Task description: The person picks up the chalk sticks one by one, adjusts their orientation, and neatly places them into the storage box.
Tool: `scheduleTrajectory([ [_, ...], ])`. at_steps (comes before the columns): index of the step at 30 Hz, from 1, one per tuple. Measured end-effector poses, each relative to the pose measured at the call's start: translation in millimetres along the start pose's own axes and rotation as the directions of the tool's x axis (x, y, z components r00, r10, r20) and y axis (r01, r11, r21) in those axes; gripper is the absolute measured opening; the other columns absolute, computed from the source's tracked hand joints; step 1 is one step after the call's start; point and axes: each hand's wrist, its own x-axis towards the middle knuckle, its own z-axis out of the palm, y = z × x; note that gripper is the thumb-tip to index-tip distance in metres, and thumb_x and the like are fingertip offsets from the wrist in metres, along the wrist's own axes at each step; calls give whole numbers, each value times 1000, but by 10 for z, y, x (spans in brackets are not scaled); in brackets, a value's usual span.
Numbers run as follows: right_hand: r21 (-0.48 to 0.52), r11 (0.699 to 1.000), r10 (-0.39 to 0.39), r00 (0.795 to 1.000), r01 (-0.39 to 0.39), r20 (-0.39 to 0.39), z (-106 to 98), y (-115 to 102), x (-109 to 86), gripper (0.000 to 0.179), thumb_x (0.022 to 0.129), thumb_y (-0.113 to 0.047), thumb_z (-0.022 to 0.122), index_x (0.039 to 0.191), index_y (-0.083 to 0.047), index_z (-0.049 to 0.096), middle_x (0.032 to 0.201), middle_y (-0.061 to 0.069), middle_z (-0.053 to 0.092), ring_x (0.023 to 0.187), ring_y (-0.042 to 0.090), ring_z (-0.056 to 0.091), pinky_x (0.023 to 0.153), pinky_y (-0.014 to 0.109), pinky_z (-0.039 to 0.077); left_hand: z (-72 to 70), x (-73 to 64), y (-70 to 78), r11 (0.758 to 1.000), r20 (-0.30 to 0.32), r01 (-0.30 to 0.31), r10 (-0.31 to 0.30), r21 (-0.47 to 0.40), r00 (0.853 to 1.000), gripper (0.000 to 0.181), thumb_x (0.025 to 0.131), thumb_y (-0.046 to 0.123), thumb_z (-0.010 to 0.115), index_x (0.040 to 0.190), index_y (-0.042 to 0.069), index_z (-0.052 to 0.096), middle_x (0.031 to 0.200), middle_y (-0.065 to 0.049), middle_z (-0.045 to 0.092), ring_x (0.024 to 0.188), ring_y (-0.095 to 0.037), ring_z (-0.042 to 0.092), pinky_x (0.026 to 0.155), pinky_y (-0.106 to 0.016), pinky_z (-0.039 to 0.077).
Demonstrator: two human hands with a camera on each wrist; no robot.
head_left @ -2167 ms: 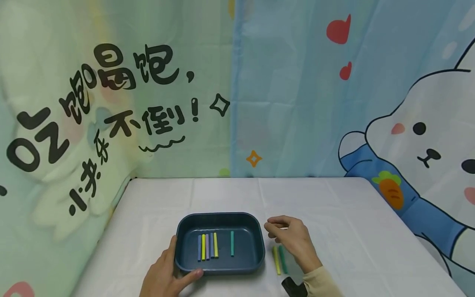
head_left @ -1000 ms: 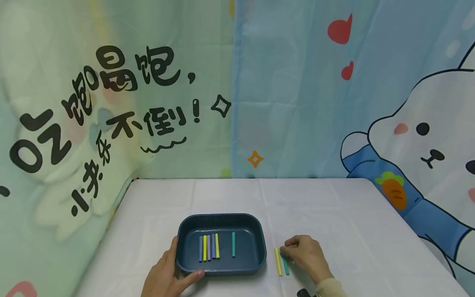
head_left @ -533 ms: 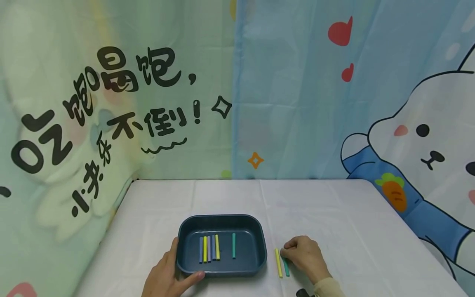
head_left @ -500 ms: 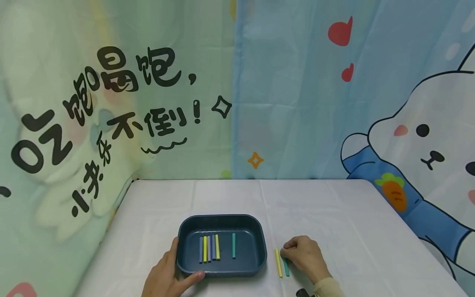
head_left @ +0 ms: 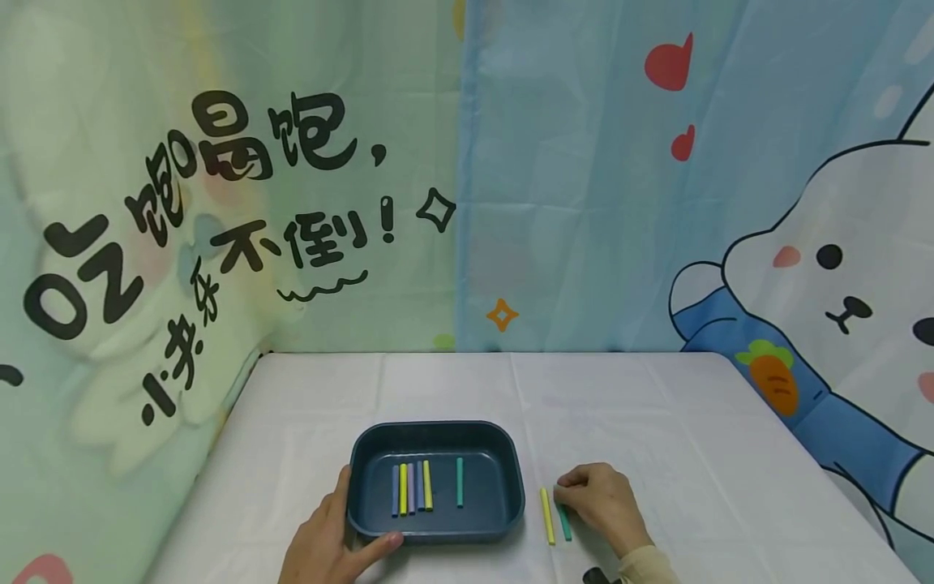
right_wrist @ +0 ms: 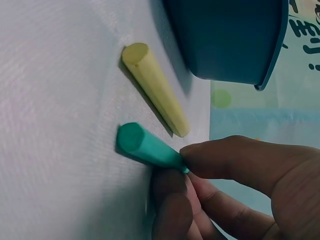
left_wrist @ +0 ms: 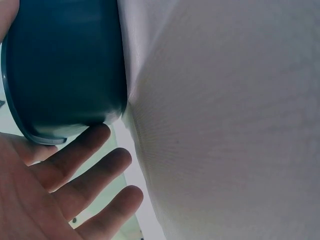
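My right hand (head_left: 600,499) pinches the far end of a green chalk stick (right_wrist: 150,146) between thumb and fingers; its near end lies on the white cloth. Left of it, a yellow chalk stick (head_left: 547,517) lies on the cloth, untouched. My left hand (head_left: 328,535) rests on the dark blue tray (head_left: 503,526) at its near left corner, thumb at the front rim, fingers spread along the left side. Inside the tray, purple-blue chalk sticks (head_left: 395,490) and yellow chalk sticks (head_left: 428,487) stand in a row of several. One green chalk stick (head_left: 460,483) lies apart to their right.
A white cloth (head_left: 657,422) covers the table. Printed curtains (head_left: 569,203) hang behind and along the left side. A black object (head_left: 594,576) shows at the bottom edge, beside the right sleeve (head_left: 645,565).
My right hand has come down from beside the tray's right rim to the green chalk on the cloth and now pinches it. My left hand and the tray have stayed put.
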Motion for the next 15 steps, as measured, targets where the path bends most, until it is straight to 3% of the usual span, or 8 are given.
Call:
scheduleTrajectory([
  [9,76,997,21,1000,-19,-16,-10,37,9,20,83,-19,75,95,-3,78,81,-1,71,72,15,63,72,39,54,-4,-2,2,1000,4,10,-10,-11,1000,138,64,91,64,159,0,24,137,-30,54,109,-42,61,92,-64,49],
  [15,108,994,-3,999,8,-51,-28,43,16,25,84,-23,76,99,-4,78,85,-1,73,77,15,65,81,45,54,-14,-2,8,1000,6,16,-16,-21,1000,137,64,90,66,159,1,24,138,-29,54,109,-41,61,92,-65,49],
])
